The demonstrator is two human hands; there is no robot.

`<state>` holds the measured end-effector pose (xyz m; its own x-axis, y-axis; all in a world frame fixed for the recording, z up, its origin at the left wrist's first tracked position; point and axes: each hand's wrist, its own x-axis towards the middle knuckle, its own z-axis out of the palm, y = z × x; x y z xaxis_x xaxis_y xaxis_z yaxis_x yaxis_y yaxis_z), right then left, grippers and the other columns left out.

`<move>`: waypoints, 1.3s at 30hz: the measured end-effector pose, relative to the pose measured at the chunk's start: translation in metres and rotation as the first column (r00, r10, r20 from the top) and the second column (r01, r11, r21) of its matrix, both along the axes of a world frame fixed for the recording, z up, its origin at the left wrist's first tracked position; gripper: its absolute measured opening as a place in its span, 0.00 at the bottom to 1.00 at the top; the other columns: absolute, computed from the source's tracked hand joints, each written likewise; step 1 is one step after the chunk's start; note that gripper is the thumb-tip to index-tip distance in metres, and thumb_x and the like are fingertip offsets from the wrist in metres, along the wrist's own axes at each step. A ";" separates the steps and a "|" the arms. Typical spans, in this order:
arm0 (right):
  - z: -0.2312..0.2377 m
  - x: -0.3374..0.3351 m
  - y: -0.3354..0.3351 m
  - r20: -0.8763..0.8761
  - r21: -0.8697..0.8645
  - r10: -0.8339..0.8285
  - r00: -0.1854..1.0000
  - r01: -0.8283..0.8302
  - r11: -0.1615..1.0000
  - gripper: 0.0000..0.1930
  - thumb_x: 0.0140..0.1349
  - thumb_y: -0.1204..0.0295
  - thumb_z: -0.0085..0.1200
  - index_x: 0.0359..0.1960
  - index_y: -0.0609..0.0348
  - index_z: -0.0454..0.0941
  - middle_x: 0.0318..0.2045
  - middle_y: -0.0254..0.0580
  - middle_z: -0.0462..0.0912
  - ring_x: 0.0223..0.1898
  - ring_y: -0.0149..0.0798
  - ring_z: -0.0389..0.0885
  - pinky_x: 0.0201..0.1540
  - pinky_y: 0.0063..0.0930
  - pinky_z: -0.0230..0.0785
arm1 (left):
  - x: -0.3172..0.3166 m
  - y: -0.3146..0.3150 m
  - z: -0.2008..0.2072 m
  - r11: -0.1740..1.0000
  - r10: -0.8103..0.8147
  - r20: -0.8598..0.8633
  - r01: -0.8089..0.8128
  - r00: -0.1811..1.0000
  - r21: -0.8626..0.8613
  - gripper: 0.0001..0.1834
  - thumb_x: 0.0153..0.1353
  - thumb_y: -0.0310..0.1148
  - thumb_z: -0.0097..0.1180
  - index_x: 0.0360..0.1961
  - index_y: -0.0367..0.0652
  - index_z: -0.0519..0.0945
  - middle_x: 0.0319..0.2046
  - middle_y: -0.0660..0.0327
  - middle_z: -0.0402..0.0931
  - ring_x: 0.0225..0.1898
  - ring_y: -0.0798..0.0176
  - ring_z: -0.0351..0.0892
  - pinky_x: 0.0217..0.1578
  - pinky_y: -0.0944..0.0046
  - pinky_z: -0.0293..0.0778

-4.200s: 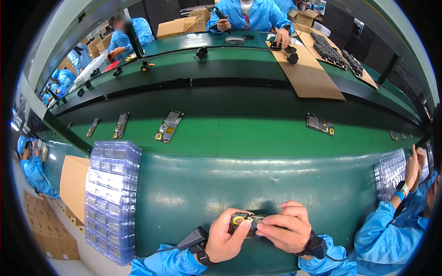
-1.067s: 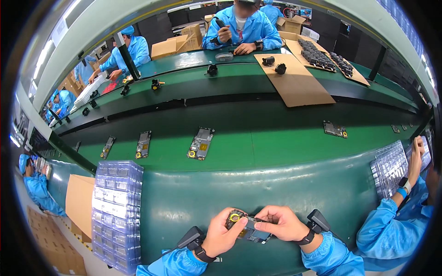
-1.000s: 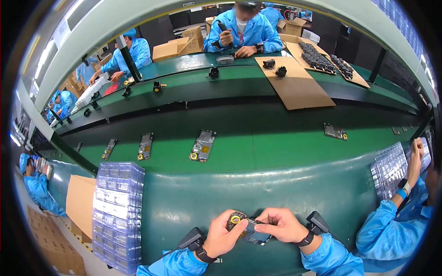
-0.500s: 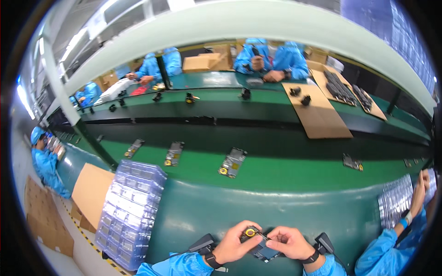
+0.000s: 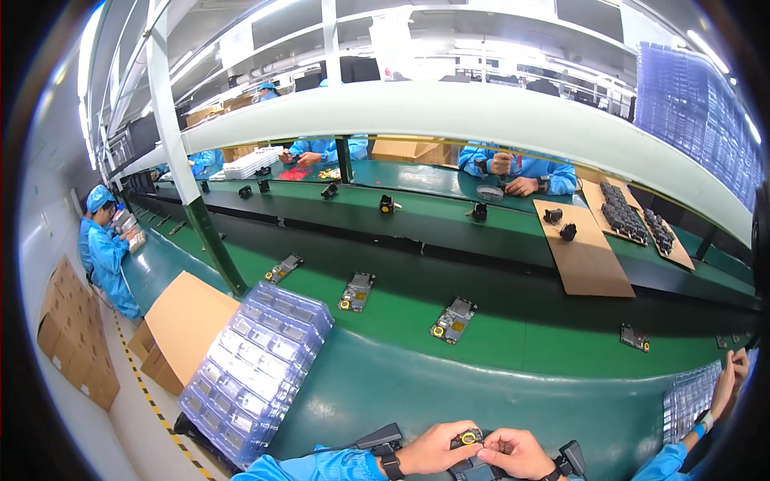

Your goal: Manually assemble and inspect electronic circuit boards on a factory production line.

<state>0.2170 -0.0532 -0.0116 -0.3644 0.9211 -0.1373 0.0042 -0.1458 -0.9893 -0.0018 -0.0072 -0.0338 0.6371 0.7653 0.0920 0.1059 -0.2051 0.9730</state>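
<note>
My left hand (image 5: pixel 442 448) is closed on a dark circuit board (image 5: pixel 479 473) with a yellow ring at its upper end, low in the picture. From the other side my right hand (image 5: pixel 520 454) pinches at the same board, its thumb and fingertips close to the left thumb. What lies between the right fingertips is too small to tell. The board's lower part shows below my hands and runs to the picture's bottom edge. Similar circuit boards with yellow rings, such as one nearby (image 5: pixel 454 320), lie spaced along the green conveyor (image 5: pixel 513 345) beyond my hands.
A stack of clear plastic trays (image 5: pixel 261 361) stands to my left, beside a cardboard sheet (image 5: pixel 188 325). On the raised far belt, small black parts (image 5: pixel 387 204) and a cardboard panel (image 5: pixel 584 248) lie. Co-workers in blue sit opposite and at both sides; one's hand (image 5: pixel 726 385) is at right.
The view has tilted upward, so belts, trays and my hands sit lower in the picture. My two hands stay at the circuit board, with their fingertips closer together.
</note>
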 end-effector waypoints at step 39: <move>-0.018 -0.113 0.220 -0.496 -0.279 -0.395 0.773 0.288 0.916 0.08 0.72 0.70 0.55 0.40 0.65 0.77 0.34 0.47 0.86 0.33 0.40 0.87 0.40 0.33 0.84 | -0.006 0.039 0.011 0.456 0.662 0.380 -0.750 0.646 0.480 0.21 0.63 0.32 0.58 0.56 0.39 0.74 0.63 0.48 0.68 0.67 0.39 0.61 0.69 0.43 0.53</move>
